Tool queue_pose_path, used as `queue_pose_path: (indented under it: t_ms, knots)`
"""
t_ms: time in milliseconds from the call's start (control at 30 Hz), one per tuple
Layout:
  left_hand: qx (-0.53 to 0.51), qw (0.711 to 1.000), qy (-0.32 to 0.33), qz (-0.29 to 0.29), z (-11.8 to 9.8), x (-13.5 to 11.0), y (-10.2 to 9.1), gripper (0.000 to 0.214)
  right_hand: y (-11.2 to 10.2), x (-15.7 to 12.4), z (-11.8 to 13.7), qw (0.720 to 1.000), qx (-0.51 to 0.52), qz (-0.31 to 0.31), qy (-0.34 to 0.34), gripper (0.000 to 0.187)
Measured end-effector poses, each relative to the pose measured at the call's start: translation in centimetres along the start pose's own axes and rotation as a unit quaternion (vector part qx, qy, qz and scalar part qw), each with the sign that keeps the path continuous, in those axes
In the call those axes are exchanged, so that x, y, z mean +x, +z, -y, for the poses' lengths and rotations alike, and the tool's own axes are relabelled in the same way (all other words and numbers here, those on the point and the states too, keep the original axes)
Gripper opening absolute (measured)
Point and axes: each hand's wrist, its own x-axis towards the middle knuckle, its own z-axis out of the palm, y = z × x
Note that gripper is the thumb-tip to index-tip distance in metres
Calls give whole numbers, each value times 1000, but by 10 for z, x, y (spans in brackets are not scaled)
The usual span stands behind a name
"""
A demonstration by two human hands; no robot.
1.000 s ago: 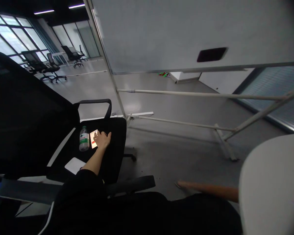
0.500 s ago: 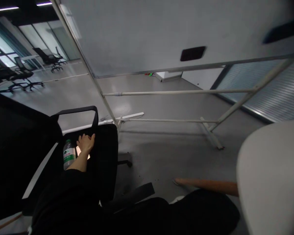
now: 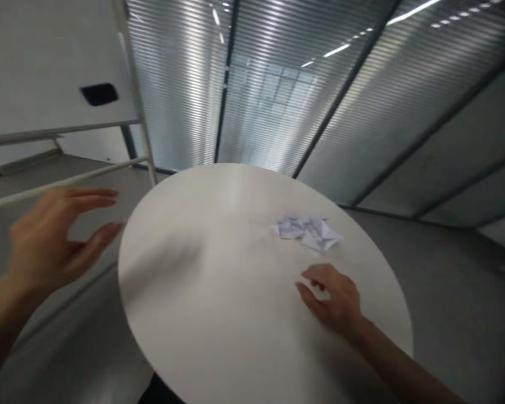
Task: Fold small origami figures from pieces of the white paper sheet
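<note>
White folded paper pieces (image 3: 307,231) lie in a loose cluster on the right part of a round white table (image 3: 219,314). My right hand (image 3: 334,297) is just on the near side of the papers, over the tabletop; its fingers are curled, with a gap between thumb and index finger and nothing visible in it. Off the table's left edge, my left hand (image 3: 61,233) hangs in the air, thumb and fingers spread apart and holding nothing.
A whiteboard (image 3: 37,50) on a white tubular frame (image 3: 145,140) stands at the left, with a dark eraser-like block (image 3: 100,94) on it. Behind the table runs a glass partition (image 3: 256,95) with blinds. Grey floor (image 3: 454,269) shows at the right.
The view has swung right, from a black chair with a bottle and a bright phone-like object to the round table. A hand was over the chair; now both hands are in view near the table.
</note>
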Motion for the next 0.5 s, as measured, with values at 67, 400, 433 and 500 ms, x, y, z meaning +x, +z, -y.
queue_pose_path:
  t_ms: [67, 400, 433, 500]
  knots:
    - [7, 976, 143, 161, -41, 27, 57, 44, -10, 5, -23, 988, -39, -82, 122, 25]
    - [-111, 932, 103, 330, -120, 24, 301, 57, 7, 40, -89, 950, -59, 65, 300, 32]
    - [-114, 933, 97, 326, -122, 22, 315, 52, 11, 43, -89, 949, -67, 81, 297, 31]
    - [-121, 934, 91, 323, -124, 20, 334, 40, 15, 46, -89, 946, -72, 107, 299, 29]
